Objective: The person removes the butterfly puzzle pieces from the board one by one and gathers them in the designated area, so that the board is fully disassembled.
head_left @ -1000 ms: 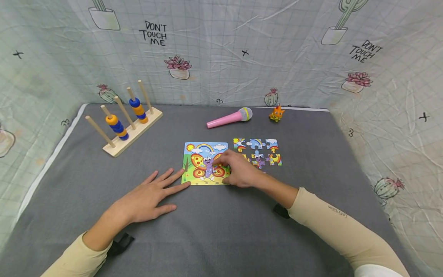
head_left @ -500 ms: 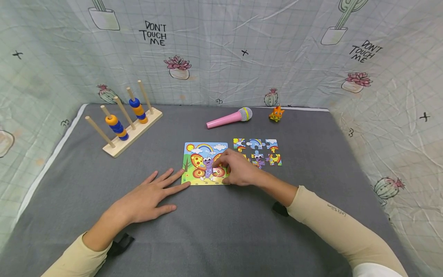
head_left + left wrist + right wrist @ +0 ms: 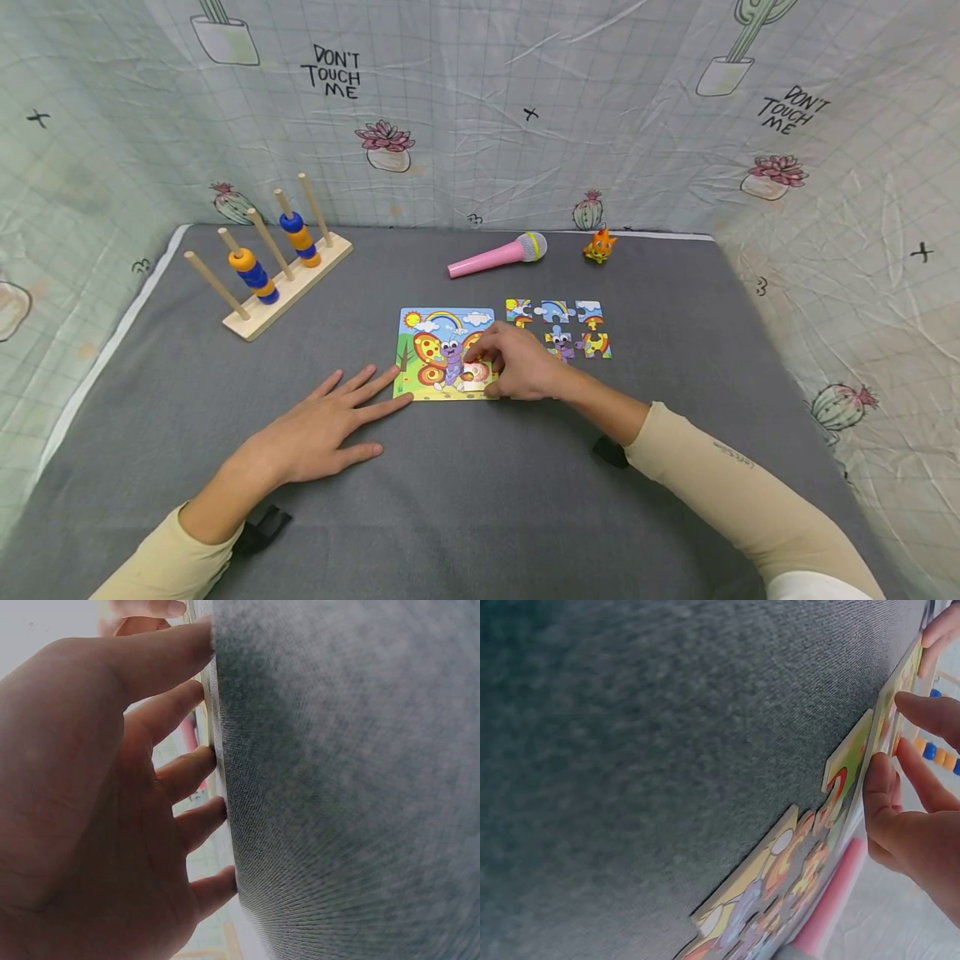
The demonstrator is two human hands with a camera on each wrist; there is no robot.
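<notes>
A butterfly jigsaw puzzle (image 3: 427, 392) lies in its board at mid-table. My left hand (image 3: 318, 432) is spread flat on the cloth, with two fingertips on the board's left edge. In the left wrist view its fingers (image 3: 180, 776) are straight and apart. My right hand (image 3: 525, 362) bends over the board's right side, thumb and fingers pinching a puzzle piece at the lower right corner, mostly hidden by the hand. The spiral wing area (image 3: 477, 375) there looks pale. Loose puzzle pieces (image 3: 555, 312) lie right of the board; the right wrist view shows more, including a green piece (image 3: 846, 759) near the board.
A pink toy microphone (image 3: 495, 258) lies behind the board, with a small orange figurine (image 3: 599, 247) to its right. At the back left stands a wooden peg rack (image 3: 288, 292) with blue and orange rings. Printed cloth hangs behind the grey table (image 3: 465, 500).
The spiral wing at the lower right of the puzzle has gone from bright to pale beside my right fingertips. My right hand has shifted only slightly; the left hand stays still.
</notes>
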